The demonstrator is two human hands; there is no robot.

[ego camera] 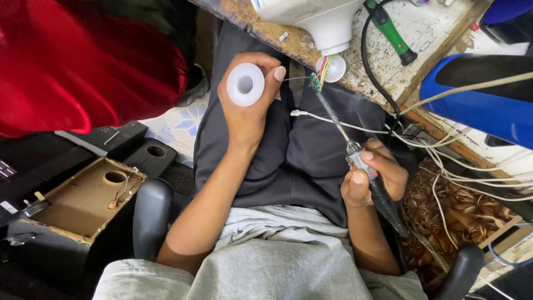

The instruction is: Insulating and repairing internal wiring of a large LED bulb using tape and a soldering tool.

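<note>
Pinching solder wire off white spool in my left hand; right hand gripping soldering iron; tip meeting small green board at far bench edge; best kept steady, feeding wire sparingly

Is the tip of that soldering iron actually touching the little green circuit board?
Touching. The head view shows the soldering iron, held in the right hand, with its tip meeting the small green circuit board, no gap visible between them.
</note>
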